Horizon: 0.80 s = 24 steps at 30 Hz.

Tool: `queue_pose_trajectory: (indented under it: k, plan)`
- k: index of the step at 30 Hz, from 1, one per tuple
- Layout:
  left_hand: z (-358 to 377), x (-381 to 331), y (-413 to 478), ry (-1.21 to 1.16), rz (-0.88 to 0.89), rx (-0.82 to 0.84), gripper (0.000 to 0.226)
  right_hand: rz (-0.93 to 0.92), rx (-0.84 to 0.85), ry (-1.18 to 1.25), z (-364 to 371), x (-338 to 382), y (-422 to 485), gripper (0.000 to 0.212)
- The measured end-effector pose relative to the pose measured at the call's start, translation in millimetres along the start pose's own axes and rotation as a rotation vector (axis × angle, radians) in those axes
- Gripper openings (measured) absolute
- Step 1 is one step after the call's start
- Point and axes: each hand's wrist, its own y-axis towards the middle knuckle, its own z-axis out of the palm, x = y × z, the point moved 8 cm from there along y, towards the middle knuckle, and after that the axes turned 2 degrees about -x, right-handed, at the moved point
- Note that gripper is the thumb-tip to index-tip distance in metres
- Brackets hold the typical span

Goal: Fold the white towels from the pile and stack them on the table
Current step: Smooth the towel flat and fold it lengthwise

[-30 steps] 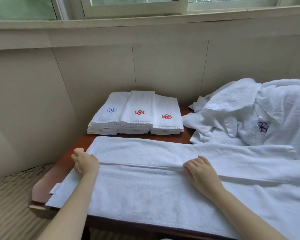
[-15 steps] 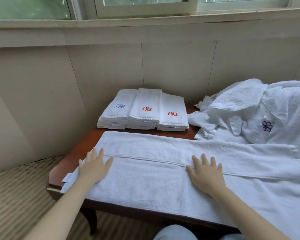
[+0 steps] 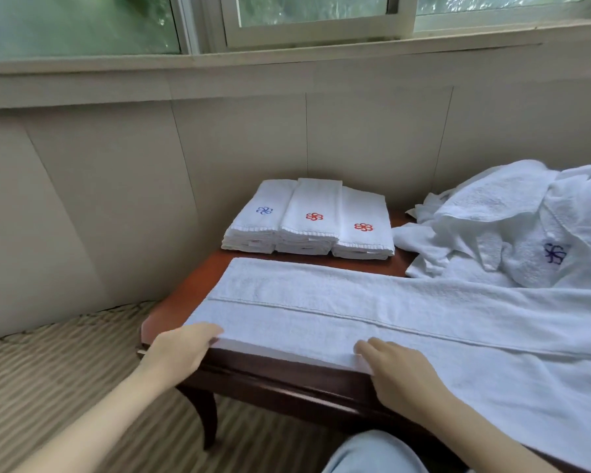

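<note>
Towel: The towel (image 3: 355, 312) lies lengthwise across the lower centre of the frame. It is doubled along the table (image 3: 191, 285), and its near edge follows the front rim, where both hands can reach it.
Left hand: The left hand (image 3: 181, 349), lower left, sits on the towel's near-left corner with its fingers bent over the edge. I cannot tell whether the thumb grips underneath.
Right hand: The right hand (image 3: 400, 373), lower centre, rests on the same edge with its fingers curled onto the cloth. Its grip is equally unclear to me.
Purpose: I judge the hands are set well apart along one edge so they can lift it evenly for the next fold.
Stack: The stack (image 3: 307, 220), at centre, sits at the table's back, leaving room to work in front.
Pile: The pile (image 3: 509, 227), at right, lies heaped just beside the towel, ready to draw from.
</note>
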Motion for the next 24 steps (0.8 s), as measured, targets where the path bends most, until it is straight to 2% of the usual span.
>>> queue_pose_trajectory:
  k: [2,3,5,8,10,13,16,18,24]
  plan:
    - [3.6,38.7,9.6,-0.055,-0.236,0.118,0.021,0.157,0.072,0.040,0.4,-30.5,1.2,0.017]
    - [6.3,58.5,14.2,-0.147,-0.357,0.184,0.021,0.231,0.077,0.033,-4.4,-49.1,3.9,0.007]
    - [10.0,88.3,26.0,-0.407,-0.568,0.237,0.025,0.378,0.080,0.045,-12.8,-90.3,10.9,0.009]
    - [16.4,103.9,56.2,-0.768,-0.720,0.134,0.015,0.501,-0.075,0.140,-36.1,-142.1,33.0,0.013]
    - [29.0,104.0,83.4,-0.870,-0.764,0.066,0.012,0.533,-0.161,0.156,-48.3,-166.3,58.0,0.015]
    - [63.9,106.7,123.3,-0.646,-0.821,0.090,0.012,0.539,-0.075,0.147,-34.0,-182.9,96.9,0.016]
    - [108.4,112.6,134.1,-0.234,-0.878,0.288,0.025,0.527,0.012,0.076,11.7,-191.3,114.8,0.008]
    - [124.8,115.2,133.1,-0.078,-0.887,0.314,0.029,0.526,-0.047,-0.040,31.7,-195.1,114.6,0.013]
    - [134.5,116.4,145.4,0.109,-0.812,0.216,0.024,0.522,-0.192,-0.057,40.3,-206.6,118.2,0.022]
